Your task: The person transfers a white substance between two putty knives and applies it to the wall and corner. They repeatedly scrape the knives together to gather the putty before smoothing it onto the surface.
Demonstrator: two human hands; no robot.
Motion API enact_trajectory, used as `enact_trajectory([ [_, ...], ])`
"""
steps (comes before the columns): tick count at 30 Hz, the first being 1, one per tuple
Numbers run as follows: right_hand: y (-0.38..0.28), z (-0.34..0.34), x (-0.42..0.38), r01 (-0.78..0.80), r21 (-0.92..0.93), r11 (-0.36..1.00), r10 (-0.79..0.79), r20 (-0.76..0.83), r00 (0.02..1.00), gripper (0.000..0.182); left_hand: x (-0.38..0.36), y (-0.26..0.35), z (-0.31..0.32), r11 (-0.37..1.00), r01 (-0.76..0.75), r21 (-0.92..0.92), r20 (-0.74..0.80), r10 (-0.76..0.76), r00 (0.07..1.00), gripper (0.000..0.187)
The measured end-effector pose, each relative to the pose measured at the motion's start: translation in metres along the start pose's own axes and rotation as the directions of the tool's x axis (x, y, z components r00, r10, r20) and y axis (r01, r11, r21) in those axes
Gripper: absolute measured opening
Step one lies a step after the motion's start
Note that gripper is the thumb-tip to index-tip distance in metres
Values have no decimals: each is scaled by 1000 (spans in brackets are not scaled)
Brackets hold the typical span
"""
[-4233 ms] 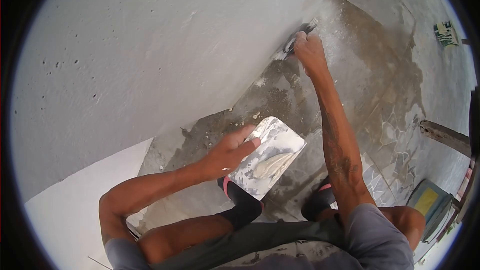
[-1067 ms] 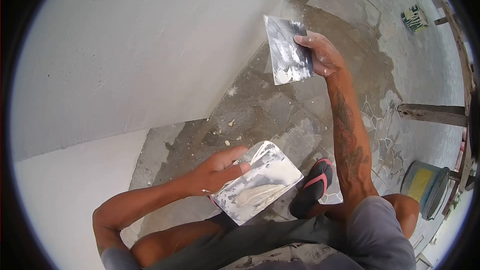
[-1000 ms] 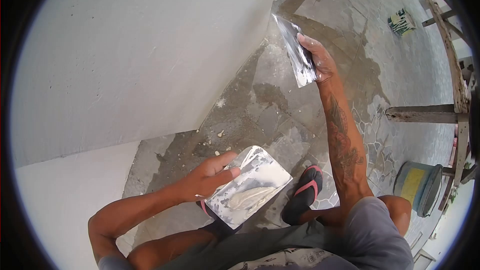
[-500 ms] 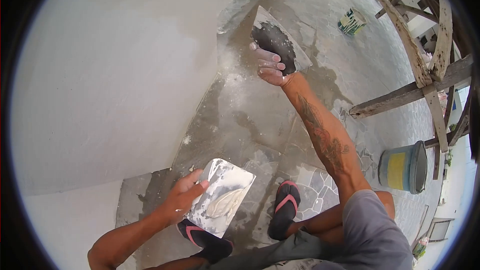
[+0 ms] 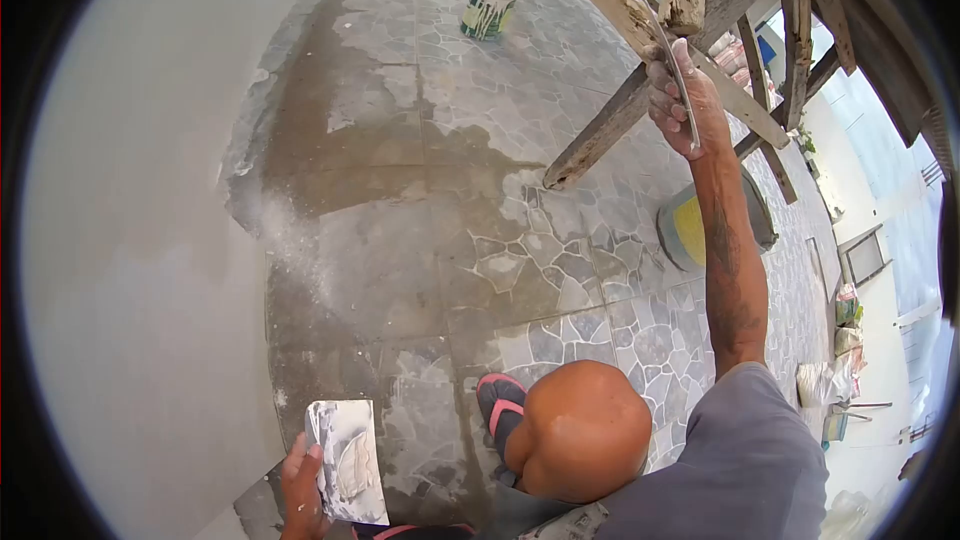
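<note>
My left hand (image 5: 303, 492), at the bottom left near the wall, grips the edge of a flat rectangular plaster board (image 5: 361, 423). A lump of pale plaster (image 5: 356, 467) lies on its face. Raised at the upper right, my right hand (image 5: 703, 105) is closed round a plastering trowel. The thin metal blade of the trowel (image 5: 687, 90) shows nearly edge-on, overlapping the wooden frame in this view. The smooth wall (image 5: 150, 190) fills the left side, with a darker patch low on it.
Rough wooden scaffolding (image 5: 600, 127) stands at the upper right. Behind my right forearm is a grey bucket with a yellow patch (image 5: 687, 230); a smeared pail (image 5: 488, 12) stands farther off. White splatter marks the wet stone-patterned floor (image 5: 400, 280) by the wall. My bent knee (image 5: 588, 430) is below.
The view has turned to the right. My right hand has swung away from the wall's edge to the scaffolding side, turning the trowel edge-on. The plaster board now sits lower left in view.
</note>
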State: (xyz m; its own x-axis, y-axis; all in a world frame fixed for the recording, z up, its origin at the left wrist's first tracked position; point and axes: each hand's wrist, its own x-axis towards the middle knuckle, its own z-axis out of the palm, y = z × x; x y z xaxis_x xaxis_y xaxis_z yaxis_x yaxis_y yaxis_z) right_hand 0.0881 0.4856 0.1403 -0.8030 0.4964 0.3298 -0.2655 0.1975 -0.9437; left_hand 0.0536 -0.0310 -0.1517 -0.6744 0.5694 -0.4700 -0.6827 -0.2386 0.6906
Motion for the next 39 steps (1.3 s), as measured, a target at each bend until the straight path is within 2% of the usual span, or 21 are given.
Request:
enact_trajectory([
  [1,2,-40,-1,21,-97,995,-43,-230,972,57,0,-3,-4,1000,-13,-6,11,13,1000,41],
  [2,6,-83,2,16,-197,980,-104,-443,890,56,-1,-5,-5,999,-34,7,-26,34,999,41],
  [4,9,-175,13,16,-74,997,-59,-625,778,54,0,-5,-3,997,-71,37,-91,74,993,42],
  [6,13,-256,22,25,-174,984,-138,-676,723,54,2,-7,-6,994,-81,76,-86,87,992,39],
  [7,12,-274,24,-37,-236,971,-147,-714,685,51,0,-2,-1,992,-87,92,-71,93,993,38],
  [10,12,-287,47,-55,-410,910,-319,-780,538,52,-2,4,12,989,-92,114,-103,104,989,39],
  [13,14,-301,81,-229,-448,864,-302,-826,476,59,-1,8,19,995,-36,92,-182,52,982,42],
  [16,23,-322,96,-389,-449,804,-231,-839,492,67,3,11,31,998,1,65,-177,10,984,45],
  [17,30,-330,97,-420,-520,744,-274,-810,518,71,3,13,35,997,6,79,-171,7,985,46],
  [20,25,-352,97,-590,-655,472,-258,-742,619,78,2,21,55,994,-26,106,-124,40,992,47],
  [23,25,-360,94,-580,-710,400,-232,-691,685,85,-3,25,66,995,-32,93,-122,44,992,49],
  [26,26,-347,83,-504,-790,350,-304,-604,736,73,1,25,64,994,-17,107,-124,31,992,49],
  [27,24,-340,79,-488,-801,347,-272,-584,765,77,2,24,60,993,-11,120,-124,26,992,50],
  [30,17,-332,70,-578,-764,287,-162,-633,757,78,-3,19,40,979,64,195,-214,-21,977,47],
  [31,15,-333,69,-594,-776,214,-139,-626,768,82,-4,17,33,972,89,216,-246,-34,969,47],
  [34,24,-343,60,-479,-878,4,-321,-454,831,85,-5,14,14,956,138,260,-302,-55,952,44],
  [35,10,-317,45,-444,-896,17,-253,-434,865,107,-8,15,9,955,137,264,-300,-54,952,43],
  [38,-1,-310,31,-391,-915,98,-373,-398,838,105,-12,15,4,953,134,272,-309,-46,950,43],
  [39,-3,-308,28,-390,-898,205,-432,-441,787,94,-14,14,4,951,134,277,-315,-42,948,43],
])
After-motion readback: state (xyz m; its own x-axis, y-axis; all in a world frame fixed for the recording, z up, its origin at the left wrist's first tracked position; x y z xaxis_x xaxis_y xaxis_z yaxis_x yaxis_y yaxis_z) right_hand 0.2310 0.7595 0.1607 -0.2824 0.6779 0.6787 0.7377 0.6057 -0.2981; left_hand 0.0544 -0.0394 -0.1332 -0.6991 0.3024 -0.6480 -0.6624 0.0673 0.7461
